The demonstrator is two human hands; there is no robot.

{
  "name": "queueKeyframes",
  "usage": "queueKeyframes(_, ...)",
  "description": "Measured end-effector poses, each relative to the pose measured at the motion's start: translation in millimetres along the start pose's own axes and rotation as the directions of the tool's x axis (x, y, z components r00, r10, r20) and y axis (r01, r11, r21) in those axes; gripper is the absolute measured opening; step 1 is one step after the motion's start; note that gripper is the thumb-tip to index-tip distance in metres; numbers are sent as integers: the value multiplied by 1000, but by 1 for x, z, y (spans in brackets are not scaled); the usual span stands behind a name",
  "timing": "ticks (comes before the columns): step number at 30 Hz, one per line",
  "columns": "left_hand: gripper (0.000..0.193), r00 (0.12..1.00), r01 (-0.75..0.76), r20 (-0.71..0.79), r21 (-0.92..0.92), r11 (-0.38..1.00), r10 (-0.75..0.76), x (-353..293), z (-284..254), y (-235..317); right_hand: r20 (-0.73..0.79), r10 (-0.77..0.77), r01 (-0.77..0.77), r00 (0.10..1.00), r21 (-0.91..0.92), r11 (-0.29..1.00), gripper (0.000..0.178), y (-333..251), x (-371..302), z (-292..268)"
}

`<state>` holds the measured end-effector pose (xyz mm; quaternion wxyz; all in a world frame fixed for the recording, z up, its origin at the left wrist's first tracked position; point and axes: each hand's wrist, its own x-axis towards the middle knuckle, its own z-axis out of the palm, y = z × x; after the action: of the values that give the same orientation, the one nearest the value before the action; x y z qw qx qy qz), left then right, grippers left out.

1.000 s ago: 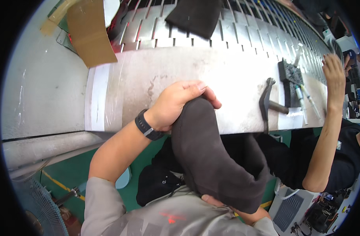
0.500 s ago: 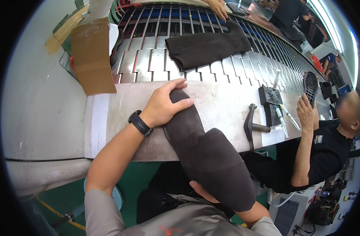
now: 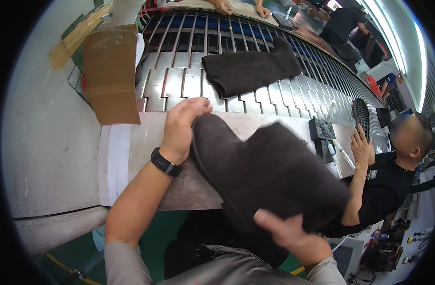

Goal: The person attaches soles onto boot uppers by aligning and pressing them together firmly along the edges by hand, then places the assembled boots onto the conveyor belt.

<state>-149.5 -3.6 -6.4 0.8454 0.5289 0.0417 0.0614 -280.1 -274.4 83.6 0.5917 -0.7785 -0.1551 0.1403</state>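
Note:
A dark brown boot (image 3: 260, 166) is held between my hands above the near edge of the workbench (image 3: 151, 190). Its toe points to the far left, and the wide shaft leans to the right, smeared a little by motion. My left hand (image 3: 179, 130), below a black wristwatch, cups the toe from the sole side. Near the heel, my right hand (image 3: 286, 232) grips the lower side of the boot with the thumb showing; its other fingers are partly hidden. Another dark tall boot (image 3: 248, 71) lies on its side on the metal conveyor, apart from both hands.
The roller conveyor (image 3: 189, 76) runs beyond the bench. A cardboard piece (image 3: 110, 76) stands at the left. Right of the boot are a black block (image 3: 322, 129) and marker pens (image 3: 341, 154). A co-worker (image 3: 393, 175) at the right holds up a shoe sole (image 3: 360, 116).
The boot has turned, its shaft swinging up and right to show its side and sole edge. My right hand has come out from beneath it. The boot now covers the hammer.

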Motion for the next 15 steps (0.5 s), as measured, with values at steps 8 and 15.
queueKeyframes(8, 64, 924, -176, -345, 0, 984, 165, 4, -1, -5, -146, 91, 17, 985, 611, 792, 56, -35, 141, 13)
queueKeyframes(15, 59, 988, -54, -122, 332, 942, 99, -13, 11, -27, -252, -8, 53, 968, 173, 984, 44, -9, 334, 40)
